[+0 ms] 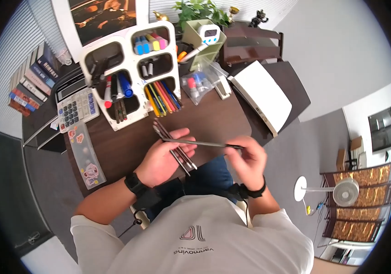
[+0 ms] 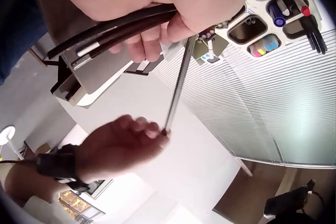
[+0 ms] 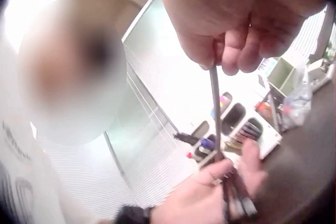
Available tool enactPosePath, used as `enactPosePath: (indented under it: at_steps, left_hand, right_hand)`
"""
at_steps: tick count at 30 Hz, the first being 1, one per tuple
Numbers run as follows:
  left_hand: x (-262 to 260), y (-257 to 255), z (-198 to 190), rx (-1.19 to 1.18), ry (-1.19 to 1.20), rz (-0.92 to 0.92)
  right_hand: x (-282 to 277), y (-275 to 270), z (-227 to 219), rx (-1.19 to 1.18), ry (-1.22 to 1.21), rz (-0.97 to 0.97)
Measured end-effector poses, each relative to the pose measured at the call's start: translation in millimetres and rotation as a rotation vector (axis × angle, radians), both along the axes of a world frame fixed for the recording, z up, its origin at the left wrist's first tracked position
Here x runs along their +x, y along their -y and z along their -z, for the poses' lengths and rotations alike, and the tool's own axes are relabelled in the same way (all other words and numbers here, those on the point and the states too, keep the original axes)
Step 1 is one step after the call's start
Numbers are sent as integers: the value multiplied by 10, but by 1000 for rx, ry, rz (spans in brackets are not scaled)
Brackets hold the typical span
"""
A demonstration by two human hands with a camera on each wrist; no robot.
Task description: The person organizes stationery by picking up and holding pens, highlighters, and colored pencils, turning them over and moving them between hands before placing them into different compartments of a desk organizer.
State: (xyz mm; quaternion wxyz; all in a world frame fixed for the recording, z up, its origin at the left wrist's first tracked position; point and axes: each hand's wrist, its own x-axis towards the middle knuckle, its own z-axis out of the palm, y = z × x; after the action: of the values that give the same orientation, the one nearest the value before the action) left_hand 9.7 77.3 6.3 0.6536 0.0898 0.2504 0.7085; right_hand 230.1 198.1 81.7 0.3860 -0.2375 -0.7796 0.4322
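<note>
Pinching one stick (image 1: 204,144) in the right hand (image 1: 249,160), gripping a whole bunch (image 1: 186,160) in the left hand (image 1: 159,160), near the desk (image 1: 220,116).

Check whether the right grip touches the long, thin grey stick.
Touching. The right wrist view shows the right grip pinching the long, thin grey stick by one end.

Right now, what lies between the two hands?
A thin dark stick spans the gap from the left hand to the right hand, as the head view shows.
</note>
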Motion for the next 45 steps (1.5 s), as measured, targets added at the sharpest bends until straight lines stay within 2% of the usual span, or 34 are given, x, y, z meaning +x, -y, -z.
enactPosePath:
  at_steps: [2,4,6,8,11,12,14,21,23,27,29,31,33,34,36,38,39,41,45]
  left_hand:
    - [-37,17,86,67,119,147]
    - [-49,41,66,38,92,144]
    - [-87,27,139,98,143,217]
    - [-76,30,119,82,117,218]
    - [-18,2,5,-101,89,140]
    - [-37,8,39,-92,81,137]
    - [-59,11,167,25,105,187]
    - [-43,0,86,-10,109,168]
    - [-48,-6,132,-14,108,173]
    - [-45,-10,257,48,107,209]
    - [-38,-22,143,67,89,215]
    - [46,-34,-208,-43,88,22]
    - [0,-22,-60,50,61,49]
    - [-21,-9,28,143,29,79]
    - [-21,-3,93,160,46,89]
    - [24,13,68,120,-103,46]
    - [42,32,35,102,-157,44]
    - [58,42,31,107,-182,68]
    - [60,29,-47,122,-214,94]
  right_hand:
    - [-96,50,-179,-62,-305,-16]
    - [-308,19,-393,68,-516,-177]
    - [-606,-16,-622,356,-443,-192]
    - [-1014,-11,-872,492,-336,-214]
    - [-1706,-11,-929,639,-259,-207]
    - [-1885,-29,-884,681,-226,-205]
    - [-2156,-86,-783,755,-197,-224]
    - [-2420,-45,-639,727,-65,-214]
    - [-2413,-24,-643,682,-5,-224]
    - [-2321,34,-657,691,-33,-212]
    - [-2008,159,-781,633,8,-191]
    - [-1570,237,-739,578,-55,-216]
    - [-1129,249,-453,405,-118,-247]
    - [-907,307,-232,230,-61,-172]
    - [-582,351,94,106,132,-73]
    - [-384,407,243,32,284,-109]
    - [-326,404,304,19,287,-95]
    - [-215,407,394,142,248,-175]
    - [-177,228,232,247,197,-106]
